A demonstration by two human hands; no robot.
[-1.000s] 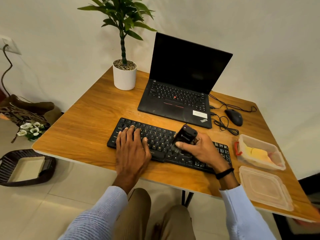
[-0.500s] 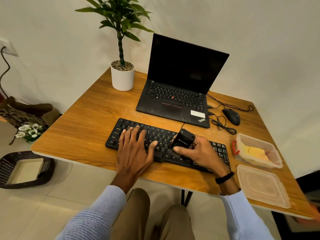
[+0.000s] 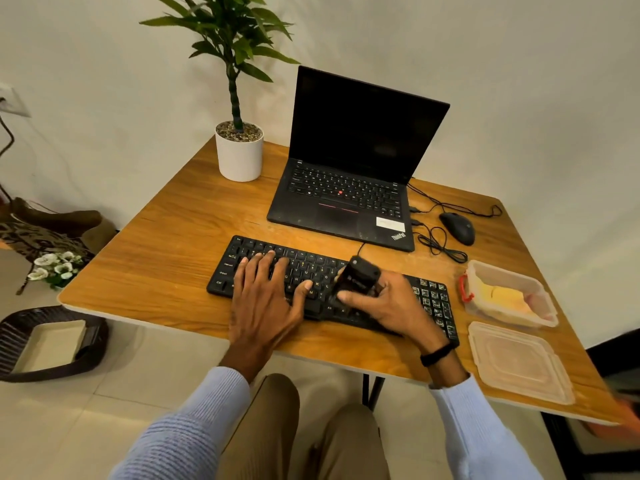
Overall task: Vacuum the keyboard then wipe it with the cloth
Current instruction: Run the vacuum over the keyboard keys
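Observation:
A black keyboard (image 3: 304, 268) lies along the front of the wooden table (image 3: 166, 258). My left hand (image 3: 266, 299) rests flat on its left half, fingers spread over the keys. My right hand (image 3: 388, 306) grips a small black handheld vacuum (image 3: 356, 277), tilted with its nozzle down on the keys near the keyboard's middle. A yellow cloth (image 3: 502, 297) sits folded inside a clear plastic container (image 3: 540, 299) at the right of the table.
An open black laptop (image 3: 349, 199) stands behind the keyboard, with a wired mouse (image 3: 457, 228) and loose cables to its right. A potted plant (image 3: 239, 154) stands at the back left. The container's lid (image 3: 519, 363) lies at the front right corner.
My right hand has slid the vacuum slightly left and toward me along the keys. My left thumb has spread out to the right; the left hand otherwise stays on the keyboard.

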